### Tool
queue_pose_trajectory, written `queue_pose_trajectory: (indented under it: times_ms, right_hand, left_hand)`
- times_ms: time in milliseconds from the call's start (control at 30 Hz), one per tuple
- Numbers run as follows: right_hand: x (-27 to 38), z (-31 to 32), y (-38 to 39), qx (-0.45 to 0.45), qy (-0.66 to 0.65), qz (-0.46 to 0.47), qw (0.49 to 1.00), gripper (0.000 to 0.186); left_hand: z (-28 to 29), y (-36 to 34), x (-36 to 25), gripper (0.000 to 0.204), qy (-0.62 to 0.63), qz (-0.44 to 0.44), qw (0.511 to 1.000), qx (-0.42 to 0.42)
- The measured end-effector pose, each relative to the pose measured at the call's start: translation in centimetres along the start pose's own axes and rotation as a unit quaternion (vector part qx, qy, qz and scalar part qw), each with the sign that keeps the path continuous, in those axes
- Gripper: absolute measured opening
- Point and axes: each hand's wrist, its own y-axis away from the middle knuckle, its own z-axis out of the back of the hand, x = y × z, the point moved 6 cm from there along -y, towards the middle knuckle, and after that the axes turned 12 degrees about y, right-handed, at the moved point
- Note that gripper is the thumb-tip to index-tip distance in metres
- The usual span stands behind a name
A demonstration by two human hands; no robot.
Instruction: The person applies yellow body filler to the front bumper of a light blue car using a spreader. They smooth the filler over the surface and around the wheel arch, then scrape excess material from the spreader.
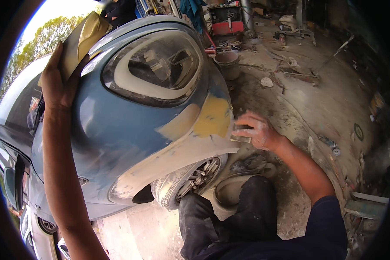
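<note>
My left hand [63, 82] grips a bent sheet, yellow and dark, like sandpaper [89, 37], at the top left of the car's blue body [86, 125]. My right hand [258, 132] has its fingers curled round a small flat block [240, 138] beside the right edge of the fender. That edge carries a yellow filler patch [212, 115] and a pale sanded band [143, 177]. The dusty headlight [156, 65] sits above them, and the wheel [195, 180] below.
A round tub [225, 195] lies by my knees. A bucket [227, 65] stands behind the car's corner. A red box [223, 24], metal tools [301, 76] and scraps lie on the dusty floor [312, 108]. A dark-clothed person [119, 8] is partly visible beyond the car.
</note>
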Motion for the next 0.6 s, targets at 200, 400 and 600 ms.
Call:
queue_pose_trajectory:
  times_ms: [200, 400, 600]
  right_hand:
    - [-1.5, 2.3, 1.2, -0.070, -0.011, -0.104, 0.992, 0.061]
    - [-2.9, 1.4, -5.8, -0.085, -0.023, -0.065, 0.994, 0.057]
    - [-3.8, 1.1, -9.9, -0.067, -0.034, -0.016, 0.997, 0.060]
  left_hand:
    - [1.1, -0.8, 0.6, 0.045, 0.049, 0.016, 0.999, -0.008]
    - [1.5, -1.0, 0.7, 0.043, 0.082, 0.030, 0.996, -0.003]
    - [0.1, 0.1, -0.2, 0.045, -0.022, -0.016, 1.000, 0.006]
